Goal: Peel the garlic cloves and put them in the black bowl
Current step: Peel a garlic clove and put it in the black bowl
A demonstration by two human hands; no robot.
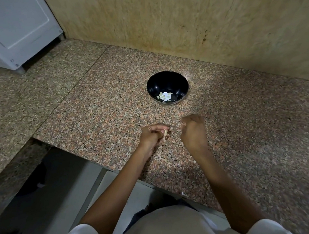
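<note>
At frame centre, below the bowl, the left hand clamps its grip on a clove, seemingly mid-peel, while the right hand, curled and blurred, leaves its grip unreadable; next, strip the skin.

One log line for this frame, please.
left hand: pinches garlic clove | right hand: curled, blurred, contents unclear | black bowl: holds peeled cloves
</note>
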